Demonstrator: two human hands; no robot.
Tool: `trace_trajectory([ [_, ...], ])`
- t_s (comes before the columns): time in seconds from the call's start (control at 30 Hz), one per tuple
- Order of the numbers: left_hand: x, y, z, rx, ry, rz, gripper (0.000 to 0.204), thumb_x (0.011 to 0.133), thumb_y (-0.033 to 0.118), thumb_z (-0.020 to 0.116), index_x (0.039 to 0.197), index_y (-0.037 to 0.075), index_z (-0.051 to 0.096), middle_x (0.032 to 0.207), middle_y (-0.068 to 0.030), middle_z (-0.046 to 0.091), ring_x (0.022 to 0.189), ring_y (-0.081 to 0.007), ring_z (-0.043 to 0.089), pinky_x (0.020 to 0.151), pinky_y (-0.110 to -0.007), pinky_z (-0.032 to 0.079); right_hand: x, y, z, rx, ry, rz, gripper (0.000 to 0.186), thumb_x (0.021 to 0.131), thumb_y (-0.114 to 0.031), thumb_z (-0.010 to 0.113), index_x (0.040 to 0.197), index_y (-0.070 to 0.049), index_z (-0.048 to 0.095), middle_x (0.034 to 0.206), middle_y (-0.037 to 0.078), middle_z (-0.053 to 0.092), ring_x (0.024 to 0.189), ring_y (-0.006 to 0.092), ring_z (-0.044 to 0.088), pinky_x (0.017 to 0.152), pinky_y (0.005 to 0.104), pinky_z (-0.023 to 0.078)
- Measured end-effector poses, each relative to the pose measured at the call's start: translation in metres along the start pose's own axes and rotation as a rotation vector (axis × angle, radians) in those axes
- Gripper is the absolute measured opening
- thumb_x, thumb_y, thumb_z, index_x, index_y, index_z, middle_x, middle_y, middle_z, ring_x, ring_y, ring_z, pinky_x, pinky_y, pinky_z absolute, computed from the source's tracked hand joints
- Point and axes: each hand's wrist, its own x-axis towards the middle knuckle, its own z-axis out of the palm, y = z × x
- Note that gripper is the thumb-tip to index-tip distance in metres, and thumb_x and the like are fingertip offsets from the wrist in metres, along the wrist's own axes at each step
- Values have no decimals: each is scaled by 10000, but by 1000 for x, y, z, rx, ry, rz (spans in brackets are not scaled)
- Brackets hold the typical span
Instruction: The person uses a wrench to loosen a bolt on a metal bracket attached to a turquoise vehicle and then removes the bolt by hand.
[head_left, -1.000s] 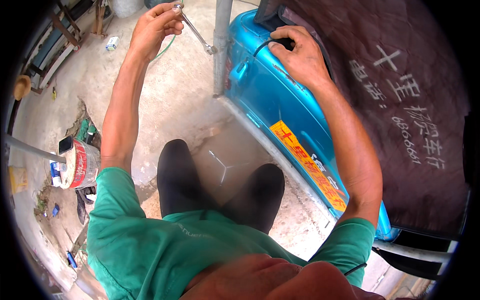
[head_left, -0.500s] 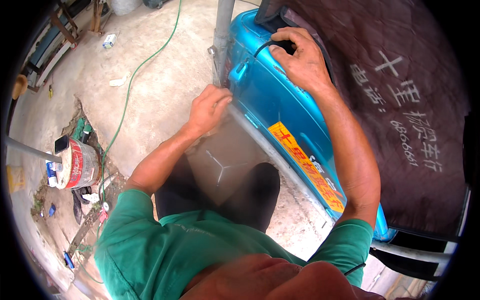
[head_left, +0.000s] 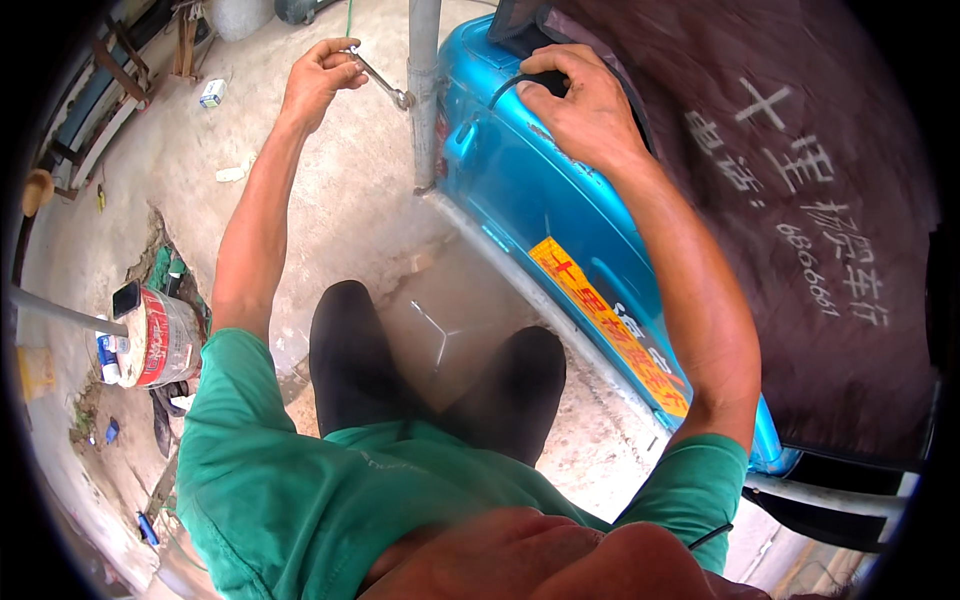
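Observation:
My left hand [head_left: 318,85] pinches one end of a metal wrench [head_left: 380,78]. The wrench's other end sits against the side of an upright grey metal post [head_left: 424,50], where a bolt seems to be; the small part is hard to make out. My right hand [head_left: 592,112] curls over the top edge of a blue vehicle panel [head_left: 555,185], thumb and fingers bent around a dark gap there. What the fingertips touch inside is hidden. A brown fabric cover [head_left: 850,250] with white writing hangs beside that hand.
Between my knees lies a blurred, pale Y-shaped thing [head_left: 443,336]. A grey metal rail [head_left: 530,292] runs along the panel's foot. Left stands a round bucket [head_left: 170,335] with a phone [head_left: 126,297] on its lid. A small box [head_left: 213,93] lies on the concrete floor.
My left hand has swung up and away to the left, from below the bolt to beside it, turning the wrench with it. My right hand keeps its place on the panel. The view has shifted slightly.

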Motion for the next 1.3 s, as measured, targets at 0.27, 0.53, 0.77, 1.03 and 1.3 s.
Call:
trace_trajectory([
  [0.27,-44,153,21,678,-139,527,423,948,232,726,1325,60,643,1051,-83,718,937,-178,687,922,-314,548,-2,-4,-1,-45,-1,31,351,851,-308,694,1096,-64,753,1256,134,647,1226,314,592,1072,416,456],
  [0.53,-154,105,112,380,-37,711,116,861,45,802,962,24,749,995,-112,685,905,-215,663,783,-317,546,0,-4,-4,-116,-32,-10,352,880,-292,697,1141,-60,747,1340,120,622,1230,308,610,1043,408,502],
  [0.77,-206,10,159,-65,321,99,301,867,5,766,1144,-13,650,1177,-109,576,1042,-163,597,853,-288,533,-4,-2,-1,-30,-2,18,350,833,-304,708,1099,-80,750,1251,123,651,1198,316,614,1066,418,467],
  [1.03,-99,-68,81,2,102,-256,417,952,98,704,1308,-86,587,957,-134,739,742,-162,705,675,-295,577,-4,1,-3,-39,-7,3,345,849,-302,709,1101,-70,751,1274,129,638,1211,315,607,1067,413,465],
  [1.3,7,48,-12,-118,-47,-8,396,993,157,662,1325,-52,606,945,-42,671,788,-114,638,808,-268,531,-1,-2,0,-17,-25,52,361,857,-308,716,1128,-74,754,1290,127,631,1238,318,593,1078,412,457],
])
